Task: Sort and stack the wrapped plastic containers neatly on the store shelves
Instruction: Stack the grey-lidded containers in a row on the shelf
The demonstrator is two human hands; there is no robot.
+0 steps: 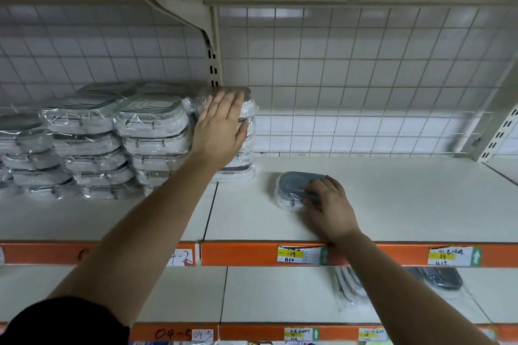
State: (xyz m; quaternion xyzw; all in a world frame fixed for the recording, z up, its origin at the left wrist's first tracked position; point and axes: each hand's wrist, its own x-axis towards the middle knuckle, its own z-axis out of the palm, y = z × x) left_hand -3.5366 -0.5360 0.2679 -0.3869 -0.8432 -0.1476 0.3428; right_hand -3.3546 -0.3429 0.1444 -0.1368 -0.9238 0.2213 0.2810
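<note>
Several stacks of wrapped white containers with grey lids (152, 131) stand at the left of the white shelf (392, 199). My left hand (220, 126) presses flat, fingers straight, against the front of the rightmost stack (246, 168). A single wrapped container with a grey lid (294, 187) lies alone on the shelf to the right of the stacks. My right hand (328, 204) rests on its near right part, fingers curled over the lid's edge and gripping it.
A wire grid back panel (364, 78) closes the shelf behind. An upright bracket (214, 64) stands behind the stacks. The orange shelf edge (252, 253) carries price labels. On the lower shelf lie more wrapped containers (437, 277). Bare shelf extends to the right.
</note>
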